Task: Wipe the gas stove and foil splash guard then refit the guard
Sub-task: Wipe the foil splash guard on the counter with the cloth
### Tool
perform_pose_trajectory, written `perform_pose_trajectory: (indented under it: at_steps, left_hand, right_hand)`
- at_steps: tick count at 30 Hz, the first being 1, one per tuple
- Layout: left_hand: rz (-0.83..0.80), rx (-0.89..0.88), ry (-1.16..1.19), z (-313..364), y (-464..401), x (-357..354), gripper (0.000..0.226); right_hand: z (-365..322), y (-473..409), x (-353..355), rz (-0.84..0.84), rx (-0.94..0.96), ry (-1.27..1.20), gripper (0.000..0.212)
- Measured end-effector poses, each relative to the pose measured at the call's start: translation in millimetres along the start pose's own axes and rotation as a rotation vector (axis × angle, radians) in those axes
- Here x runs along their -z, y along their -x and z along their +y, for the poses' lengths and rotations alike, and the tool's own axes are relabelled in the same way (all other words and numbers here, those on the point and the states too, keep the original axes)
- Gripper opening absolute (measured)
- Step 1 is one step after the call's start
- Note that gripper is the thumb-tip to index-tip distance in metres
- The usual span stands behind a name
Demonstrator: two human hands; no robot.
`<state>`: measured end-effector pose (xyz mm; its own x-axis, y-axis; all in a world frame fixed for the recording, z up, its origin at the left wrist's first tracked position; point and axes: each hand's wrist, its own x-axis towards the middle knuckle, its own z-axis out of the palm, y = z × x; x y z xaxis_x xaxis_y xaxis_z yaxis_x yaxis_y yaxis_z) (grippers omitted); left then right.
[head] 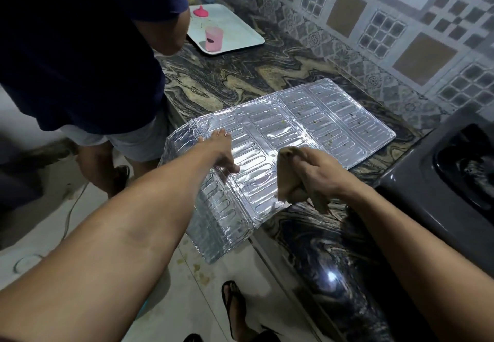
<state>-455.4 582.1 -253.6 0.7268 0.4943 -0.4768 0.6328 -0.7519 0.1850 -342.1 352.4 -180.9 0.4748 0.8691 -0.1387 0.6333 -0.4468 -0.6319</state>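
Lengthwise, foil splash guard (294,128) lies flat, running from counter edge toward wall.

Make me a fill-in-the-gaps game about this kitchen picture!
1. The right hand holds a brown ____.
2. The left hand presses flat on the shiny ____ guard.
3. The pink cup stands on a white ____.
4. The guard lies on the counter, not around the black ____.

Answers: cloth, foil, tray, stove
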Motion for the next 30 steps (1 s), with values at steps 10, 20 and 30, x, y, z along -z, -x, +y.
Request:
perform_pose_trajectory:
  at_steps: [10,20,30]
  left_hand:
    - [0.017,-0.012,-0.004,-2,-5,-1,0.118]
    - [-0.009,0.015,0.004,-1,-6,0,0.117]
    - [0.013,-0.003,0.032,-3,-5,-2,0.118]
  right_hand:
    - [5,-1,-46,-0.021,0.039,0.389,0.034]
    - [6,30,-90,-0.136,0.454,0.455,0.037]
    - [0,5,-32,-0.314,-0.007,-0.38,0.04]
